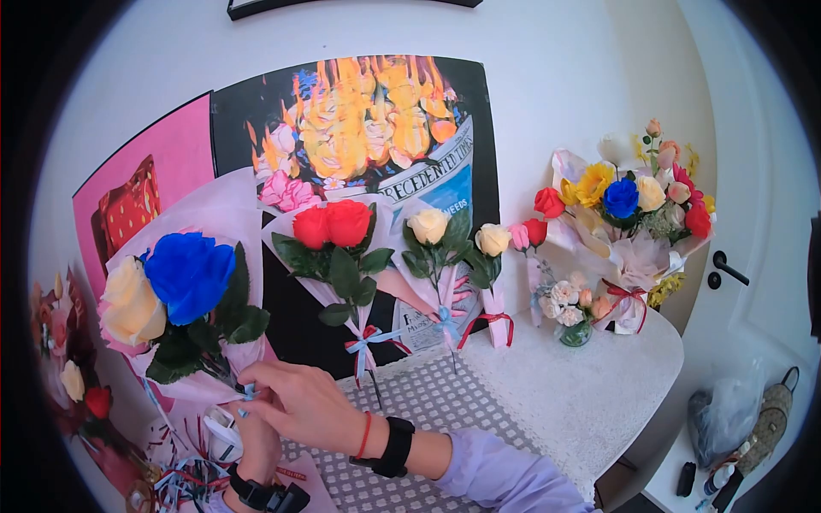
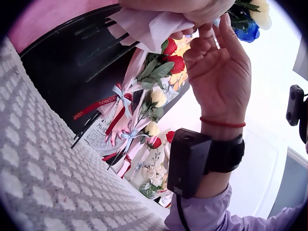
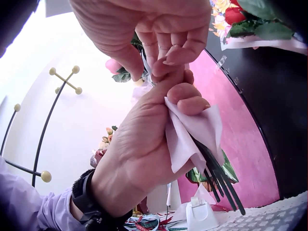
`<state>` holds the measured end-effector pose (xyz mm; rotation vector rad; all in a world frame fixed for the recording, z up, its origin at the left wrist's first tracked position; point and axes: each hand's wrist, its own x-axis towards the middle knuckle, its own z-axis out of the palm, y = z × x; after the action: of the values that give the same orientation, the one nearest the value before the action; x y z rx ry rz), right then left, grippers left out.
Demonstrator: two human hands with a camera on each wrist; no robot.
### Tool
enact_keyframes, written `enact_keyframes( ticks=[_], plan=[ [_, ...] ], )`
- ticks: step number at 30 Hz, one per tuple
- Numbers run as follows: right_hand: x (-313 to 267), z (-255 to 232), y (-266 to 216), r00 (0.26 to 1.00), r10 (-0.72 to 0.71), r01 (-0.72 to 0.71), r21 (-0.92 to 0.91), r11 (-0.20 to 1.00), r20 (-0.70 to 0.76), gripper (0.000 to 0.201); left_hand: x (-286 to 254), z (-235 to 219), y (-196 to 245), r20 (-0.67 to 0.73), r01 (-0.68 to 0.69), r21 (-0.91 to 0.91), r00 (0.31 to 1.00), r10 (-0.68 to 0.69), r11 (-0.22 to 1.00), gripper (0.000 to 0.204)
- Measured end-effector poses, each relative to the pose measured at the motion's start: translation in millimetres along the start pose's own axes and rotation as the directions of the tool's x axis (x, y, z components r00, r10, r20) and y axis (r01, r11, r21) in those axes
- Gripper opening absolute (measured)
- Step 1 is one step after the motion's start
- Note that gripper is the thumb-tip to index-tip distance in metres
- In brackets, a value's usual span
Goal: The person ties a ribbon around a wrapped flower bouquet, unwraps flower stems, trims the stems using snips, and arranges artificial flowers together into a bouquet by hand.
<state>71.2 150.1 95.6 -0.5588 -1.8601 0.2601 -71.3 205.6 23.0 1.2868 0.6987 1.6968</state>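
Observation:
A bouquet with a blue rose (image 1: 190, 278) and a cream rose (image 1: 132, 312), wrapped in pale pink paper (image 1: 233, 201), stands at the left in the head view. My left hand (image 3: 139, 139) grips its wrapped neck; dark stems (image 3: 219, 178) stick out below the paper. Just above, my right hand (image 1: 312, 406) pinches a light-blue ribbon (image 1: 248, 392) at the neck, thumb and fingers curled together. In the left wrist view the right palm (image 2: 219, 82) faces the camera. Part of the ribbon is hidden behind the fingers.
Wrapped rose bunches, one with red roses (image 1: 332, 224), lean on a painting (image 1: 376, 120). A large mixed bouquet (image 1: 633, 205) and a small glass vase (image 1: 573, 333) stand right on the table (image 1: 590, 385). A white tape dispenser (image 3: 201, 215) and loose ribbons (image 1: 184, 479) lie nearby.

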Motion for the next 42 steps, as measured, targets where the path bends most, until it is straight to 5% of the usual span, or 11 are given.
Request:
enact_keyframes(
  ticks=[5, 7, 26, 28, 34, 42],
  plan=[
    [-0.7, 1.8, 1.6, 0.999, 0.007, -0.006, 0.007, 1.000, -0.041, 0.025, -4.9, 11.4, 1.8, -0.093, -0.040, -0.020, 0.995, 0.038, 0.999, 0.011],
    [-1.3, 3.9, 3.8, 0.998, -0.017, 0.015, -0.025, 1.000, -0.065, 0.024, -3.1, -1.3, -2.2, 0.002, -0.005, 0.005, 1.000, 0.005, 1.000, 0.019],
    [-3.1, 0.9, 5.5, 0.995, -0.009, -0.003, -0.122, 0.993, -0.097, 0.020, -11.4, 15.6, 4.8, -0.014, -0.008, 0.045, 1.000, 0.009, 0.999, 0.013],
    [-2.9, 0.5, 6.0, 0.993, -0.042, 0.027, -0.132, 0.991, -0.108, 0.018, -13.8, 27.5, 9.8, -0.151, 0.002, -0.017, 0.988, -0.005, 1.000, 0.017],
    [-3.7, -0.4, 7.0, 0.997, -0.042, 0.030, -0.172, 0.985, -0.071, 0.014, -10.4, 10.4, -2.3, -0.060, 0.087, -0.031, 0.994, -0.089, 0.996, 0.023],
    [-3.4, 2.4, 20.2, 0.996, -0.012, -0.003, -0.171, 0.985, -0.092, 0.009, -6.6, 14.8, -3.7, -0.098, 0.008, 0.077, 0.995, 0.000, 0.997, 0.019]
  ],
)
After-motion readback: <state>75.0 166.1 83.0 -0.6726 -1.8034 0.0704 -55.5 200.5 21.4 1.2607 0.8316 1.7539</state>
